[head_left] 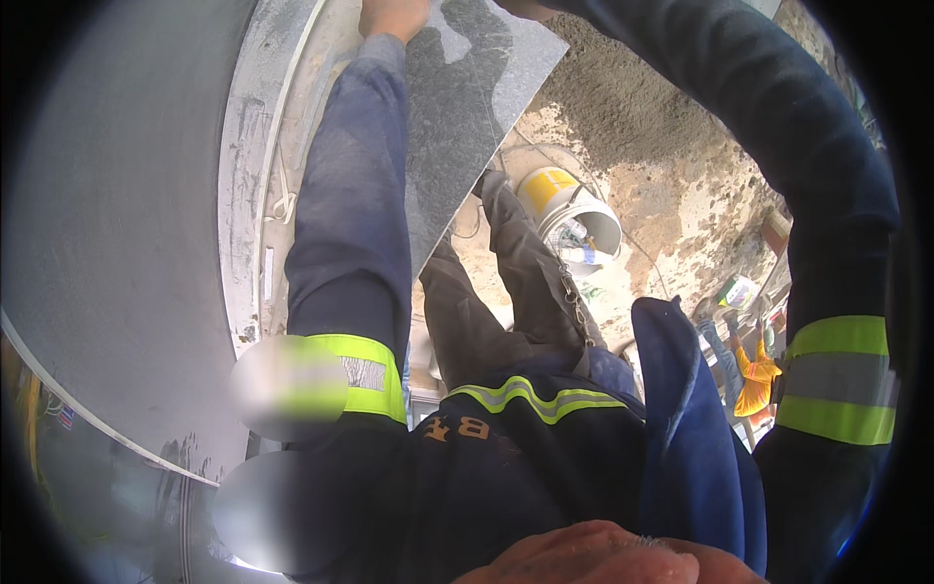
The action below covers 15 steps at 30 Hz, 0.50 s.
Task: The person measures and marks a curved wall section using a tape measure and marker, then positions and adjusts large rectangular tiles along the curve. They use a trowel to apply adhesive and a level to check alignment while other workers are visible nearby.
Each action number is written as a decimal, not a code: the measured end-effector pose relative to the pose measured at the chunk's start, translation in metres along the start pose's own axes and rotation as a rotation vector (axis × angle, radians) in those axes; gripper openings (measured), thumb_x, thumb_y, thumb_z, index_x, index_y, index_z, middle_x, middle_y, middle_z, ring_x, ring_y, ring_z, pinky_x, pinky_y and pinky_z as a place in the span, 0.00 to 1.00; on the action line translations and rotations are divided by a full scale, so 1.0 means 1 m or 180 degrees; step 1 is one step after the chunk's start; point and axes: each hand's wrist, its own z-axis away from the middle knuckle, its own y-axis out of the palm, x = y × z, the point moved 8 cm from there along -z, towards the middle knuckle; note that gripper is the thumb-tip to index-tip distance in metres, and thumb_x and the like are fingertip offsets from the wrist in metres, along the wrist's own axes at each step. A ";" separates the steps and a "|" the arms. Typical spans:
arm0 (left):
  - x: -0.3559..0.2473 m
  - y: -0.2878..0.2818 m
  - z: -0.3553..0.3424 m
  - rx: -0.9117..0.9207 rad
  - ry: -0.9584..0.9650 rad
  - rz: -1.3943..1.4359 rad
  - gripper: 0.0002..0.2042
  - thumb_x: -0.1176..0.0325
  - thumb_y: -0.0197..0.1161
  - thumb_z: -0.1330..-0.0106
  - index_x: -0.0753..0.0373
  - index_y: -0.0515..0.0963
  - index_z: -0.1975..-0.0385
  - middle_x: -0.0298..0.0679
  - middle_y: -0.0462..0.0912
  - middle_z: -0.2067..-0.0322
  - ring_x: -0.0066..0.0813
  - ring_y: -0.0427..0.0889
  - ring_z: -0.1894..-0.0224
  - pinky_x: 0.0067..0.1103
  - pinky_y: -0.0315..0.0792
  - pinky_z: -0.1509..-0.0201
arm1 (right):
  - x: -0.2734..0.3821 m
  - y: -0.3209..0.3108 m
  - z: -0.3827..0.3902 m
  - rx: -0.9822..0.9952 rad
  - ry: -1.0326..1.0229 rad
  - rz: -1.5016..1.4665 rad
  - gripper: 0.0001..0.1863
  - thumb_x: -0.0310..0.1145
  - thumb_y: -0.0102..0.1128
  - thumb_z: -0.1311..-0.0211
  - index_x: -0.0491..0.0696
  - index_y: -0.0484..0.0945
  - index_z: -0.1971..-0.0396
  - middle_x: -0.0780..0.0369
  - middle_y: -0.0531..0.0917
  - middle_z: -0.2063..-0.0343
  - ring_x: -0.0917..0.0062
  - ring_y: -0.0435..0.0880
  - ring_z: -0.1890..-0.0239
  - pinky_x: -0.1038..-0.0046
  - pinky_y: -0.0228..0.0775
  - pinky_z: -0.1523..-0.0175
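A large grey stone slab [465, 117] with dark damp-looking patches lies between my arms at the top, its near corner overlapping my trousers in view. My left hand [394, 17] is closed at the slab's left edge, its fingertips cut off by the top of the picture. Only a sliver of my right hand [525, 8] shows, at the slab's far side; its fingers are out of sight. Both arms reach forward in dark blue sleeves with yellow-green reflective bands.
A white and yellow bucket [551, 190] lies tipped right of my legs, with bottles or packets inside. Grey sand or mortar [628, 92] is heaped beyond it. A broad dark grey panel [126, 195] with a pale edge fills the left. A person in orange [755, 380] is at the right.
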 end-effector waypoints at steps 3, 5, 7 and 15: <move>0.016 0.009 0.000 -0.0288 -0.0145 0.0101 0.15 0.59 0.61 0.38 0.67 0.84 0.75 0.57 0.86 0.70 0.56 0.86 0.58 0.46 0.78 0.55 | -0.003 0.006 0.041 0.0040 -0.0013 -0.0090 0.25 0.28 0.53 0.31 0.58 0.65 0.35 0.53 0.84 0.67 0.67 0.83 0.67 0.65 0.81 0.59; 0.032 0.012 0.002 -0.0337 -0.0508 0.0015 0.13 0.61 0.61 0.39 0.66 0.84 0.72 0.57 0.86 0.67 0.57 0.86 0.57 0.45 0.79 0.53 | -0.003 0.004 0.059 -0.0155 -0.0115 -0.0234 0.29 0.26 0.51 0.30 0.59 0.60 0.31 0.53 0.84 0.70 0.69 0.82 0.71 0.66 0.81 0.62; 0.018 0.007 0.011 -0.0346 -0.0608 0.0231 0.12 0.63 0.61 0.39 0.66 0.84 0.70 0.56 0.87 0.64 0.57 0.86 0.56 0.46 0.79 0.53 | -0.011 0.020 0.091 -0.0351 -0.0096 -0.0539 0.33 0.24 0.49 0.29 0.61 0.56 0.27 0.53 0.83 0.72 0.71 0.81 0.76 0.67 0.82 0.65; 0.010 0.001 0.015 -0.0420 -0.0539 0.0025 0.12 0.61 0.64 0.38 0.65 0.84 0.67 0.54 0.87 0.66 0.55 0.87 0.59 0.43 0.79 0.54 | -0.018 0.042 0.095 -0.2219 0.0305 -0.1101 0.30 0.35 0.55 0.26 0.53 0.62 0.26 0.53 0.85 0.71 0.74 0.80 0.79 0.66 0.80 0.66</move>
